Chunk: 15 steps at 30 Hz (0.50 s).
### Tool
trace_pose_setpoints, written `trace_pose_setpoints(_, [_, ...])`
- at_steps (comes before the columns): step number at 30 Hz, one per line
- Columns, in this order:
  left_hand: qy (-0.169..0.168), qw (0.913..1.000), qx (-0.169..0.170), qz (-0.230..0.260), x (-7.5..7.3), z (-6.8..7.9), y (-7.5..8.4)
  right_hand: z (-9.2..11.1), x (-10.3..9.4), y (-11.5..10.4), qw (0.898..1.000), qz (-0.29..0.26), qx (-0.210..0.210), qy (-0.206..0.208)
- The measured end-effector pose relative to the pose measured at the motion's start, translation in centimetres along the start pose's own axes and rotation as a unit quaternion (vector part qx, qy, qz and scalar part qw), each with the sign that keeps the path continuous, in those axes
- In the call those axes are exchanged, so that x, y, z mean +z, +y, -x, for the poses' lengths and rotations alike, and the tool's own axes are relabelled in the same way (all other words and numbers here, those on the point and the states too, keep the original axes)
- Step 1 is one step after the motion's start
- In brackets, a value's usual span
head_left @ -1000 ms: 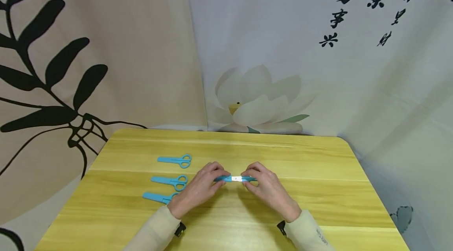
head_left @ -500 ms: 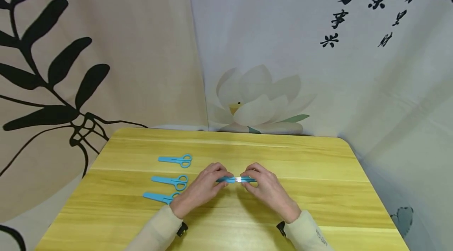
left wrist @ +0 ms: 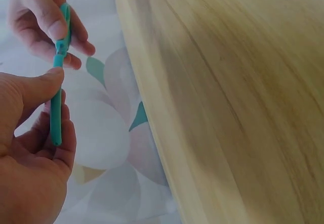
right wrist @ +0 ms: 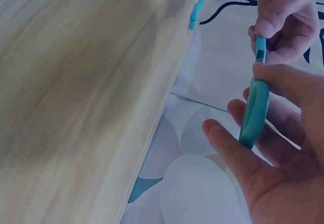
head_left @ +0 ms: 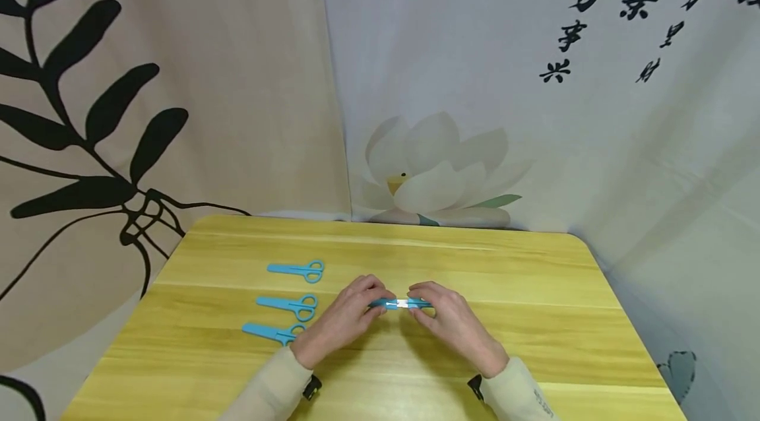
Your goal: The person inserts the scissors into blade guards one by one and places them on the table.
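Observation:
Over the middle of the table, my left hand [head_left: 350, 315] pinches the blue blade cover [left wrist: 56, 117] of a pair of scissors. My right hand [head_left: 454, 315] grips those scissors [right wrist: 254, 112] by the blue handle loops. A short strip of bright blade shows between cover and handles in the head view. Thumb and fingers hide much of both ends. Three more blue scissors lie to the left on the table: a far pair [head_left: 297, 269], a middle pair [head_left: 287, 305] and a near pair [head_left: 270, 332] partly behind my left wrist.
The yellow wood-grain table [head_left: 534, 328] has rounded far corners. Behind it hangs a pale curtain [head_left: 249, 78] printed with dark leaves, a lotus and writing.
The strip of bright blade between my hands has narrowed. My left hand has shifted right toward my right hand with the cover. The three scissors on the table have stayed put.

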<state>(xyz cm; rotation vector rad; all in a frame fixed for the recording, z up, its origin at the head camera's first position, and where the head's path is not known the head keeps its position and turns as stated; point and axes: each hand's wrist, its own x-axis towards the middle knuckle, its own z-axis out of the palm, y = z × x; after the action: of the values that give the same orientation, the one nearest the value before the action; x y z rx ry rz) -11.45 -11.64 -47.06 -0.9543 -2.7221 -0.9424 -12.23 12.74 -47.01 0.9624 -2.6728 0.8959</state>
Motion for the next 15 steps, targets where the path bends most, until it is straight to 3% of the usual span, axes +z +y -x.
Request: trace_pose_setpoints(15, [0.027, 0.9996, 0.006, 0.004, 0.62, -0.24, 0.12, 0.00, 0.14, -0.02, 0.999, 0.009, -0.028, 0.026])
